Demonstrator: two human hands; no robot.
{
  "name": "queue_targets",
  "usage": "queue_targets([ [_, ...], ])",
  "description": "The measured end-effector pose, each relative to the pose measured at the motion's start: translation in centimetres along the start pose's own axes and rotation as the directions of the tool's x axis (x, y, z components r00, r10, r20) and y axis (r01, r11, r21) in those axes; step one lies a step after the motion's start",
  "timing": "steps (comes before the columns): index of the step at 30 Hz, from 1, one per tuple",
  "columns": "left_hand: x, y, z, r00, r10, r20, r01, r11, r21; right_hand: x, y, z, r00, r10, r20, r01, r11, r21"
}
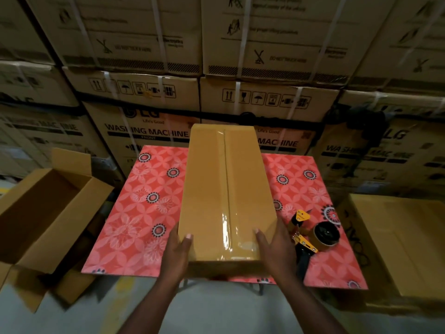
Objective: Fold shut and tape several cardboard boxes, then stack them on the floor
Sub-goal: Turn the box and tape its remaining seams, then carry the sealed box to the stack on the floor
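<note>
A long brown cardboard box (207, 189) lies lengthwise on the table with the red flowered cloth (144, 213). Its flaps are folded shut and a strip of clear tape runs along the middle seam. My left hand (177, 256) grips the near left corner, thumb on top. My right hand (274, 251) grips the near right corner the same way. A yellow and black tape dispenser (310, 235) with a roll of tape lies on the cloth just right of my right hand.
An open cardboard box (48, 213) with raised flaps stands on the floor at the left. Closed brown boxes (404, 237) sit on the floor at the right. A wall of large strapped washing machine cartons (144, 131) rises behind the table. Grey floor lies beneath me.
</note>
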State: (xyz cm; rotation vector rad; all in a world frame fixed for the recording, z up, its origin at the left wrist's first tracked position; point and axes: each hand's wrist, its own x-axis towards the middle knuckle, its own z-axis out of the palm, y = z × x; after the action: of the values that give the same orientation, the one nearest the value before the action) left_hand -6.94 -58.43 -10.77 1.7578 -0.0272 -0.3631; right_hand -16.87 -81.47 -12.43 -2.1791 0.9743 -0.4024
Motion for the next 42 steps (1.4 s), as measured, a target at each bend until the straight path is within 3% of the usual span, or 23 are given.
queue_targets([
  [8, 1.9, 1.8, -0.6, 0.993, -0.085, 0.081, 0.078, 0.994, 0.082, 4.6, -0.6, -1.3, 0.979, 0.001, 0.204, -0.034, 0.987, 0.154],
  [13, 8.0, 3.1, 0.4, 0.989, -0.058, 0.134, 0.048, 0.996, 0.075, 10.5, -2.9, -0.3, 0.934, 0.105, 0.343, -0.182, 0.963, 0.200],
  [19, 13.0, 4.8, 1.7, 0.995, -0.049, 0.091, 0.038, 0.992, 0.120, 14.2, -3.2, -0.1, 0.882, 0.081, 0.464, -0.267, 0.897, 0.352],
  [32, 16.7, 4.7, 3.0, 0.980, -0.122, 0.156, 0.117, 0.992, 0.041, 16.0, -3.6, 0.7, 0.859, 0.103, 0.502, -0.381, 0.783, 0.491],
  [42, 17.8, 6.4, 2.1, 0.970, -0.166, 0.178, 0.163, 0.986, 0.032, 17.4, -5.0, -0.4, 0.857, 0.122, 0.501, -0.389, 0.791, 0.472],
])
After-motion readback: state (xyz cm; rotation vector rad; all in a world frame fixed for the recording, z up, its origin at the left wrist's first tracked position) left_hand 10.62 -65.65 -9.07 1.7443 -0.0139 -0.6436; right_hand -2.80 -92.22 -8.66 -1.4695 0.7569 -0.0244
